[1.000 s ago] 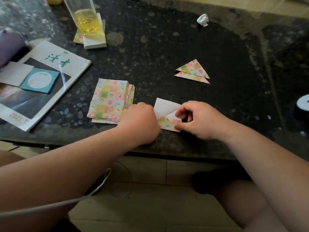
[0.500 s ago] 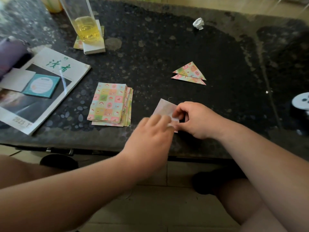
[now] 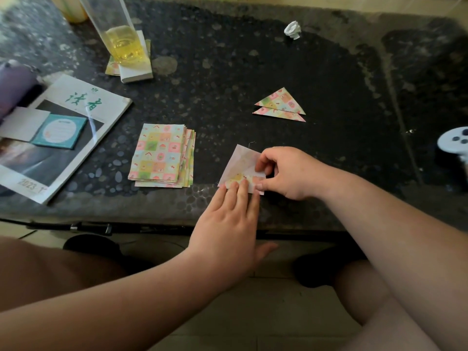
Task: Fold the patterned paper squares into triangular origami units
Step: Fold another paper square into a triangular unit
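- On a dark speckled stone table (image 3: 253, 59), near its front edge: one part-folded paper square (image 3: 240, 162), pale side up, with a patterned flap showing at the near side.
- Table top is glossy, with pale blotches. Pale floor tiles (image 3: 266, 312) show below the edge.
- Left hand (image 3: 228, 224): fingers straight and close together, tips pressing flat on the near part of the part-folded paper square.
- Right hand (image 3: 286, 173): fingers curled, thumb and forefinger pinching the right edge of the same square.
- One stack of patterned squares (image 3: 162, 154) lies just left of the hands, slightly fanned. Sheet count cannot be told.
- Two folded triangles (image 3: 281, 101) lie farther back and to the right, overlapping, apart from the hands.
- One glass (image 3: 119, 34) of yellow liquid stands on one white block (image 3: 136, 72), back left.
- One magazine (image 3: 63, 138) lies at the left edge, with one teal note pad (image 3: 59, 131) and one white slip (image 3: 22, 124) on top.
- One crumpled paper ball (image 3: 292, 30) lies at the far side.
- One purple object (image 3: 12, 84) at far left and one white dotted object (image 3: 453, 143) at the right edge are both cut off, unclear what they are.
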A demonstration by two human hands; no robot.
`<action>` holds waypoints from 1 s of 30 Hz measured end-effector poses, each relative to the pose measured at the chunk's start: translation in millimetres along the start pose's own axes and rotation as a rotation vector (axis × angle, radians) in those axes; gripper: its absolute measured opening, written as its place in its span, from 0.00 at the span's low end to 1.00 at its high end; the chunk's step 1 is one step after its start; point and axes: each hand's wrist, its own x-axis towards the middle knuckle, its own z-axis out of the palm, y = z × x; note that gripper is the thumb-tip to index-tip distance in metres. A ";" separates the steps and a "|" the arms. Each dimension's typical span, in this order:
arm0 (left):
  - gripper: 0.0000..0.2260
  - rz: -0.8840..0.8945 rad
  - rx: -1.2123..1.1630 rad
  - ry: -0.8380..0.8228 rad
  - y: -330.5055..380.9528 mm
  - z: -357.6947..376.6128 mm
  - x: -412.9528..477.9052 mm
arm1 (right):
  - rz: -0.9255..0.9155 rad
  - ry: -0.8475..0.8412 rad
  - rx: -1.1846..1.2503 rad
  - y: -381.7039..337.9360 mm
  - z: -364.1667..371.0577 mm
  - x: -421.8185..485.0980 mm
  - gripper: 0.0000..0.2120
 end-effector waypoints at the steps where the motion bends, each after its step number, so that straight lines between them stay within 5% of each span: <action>1: 0.45 -0.004 0.001 -0.015 2.0 0.3 0.6 | 0.001 -0.001 -0.003 -0.1 -0.3 0.5 0.14; 30: 0.45 -0.138 -0.082 0.016 1.0 8.9 -6.5 | -0.033 -0.036 -0.019 1.7 -10.5 0.0 0.14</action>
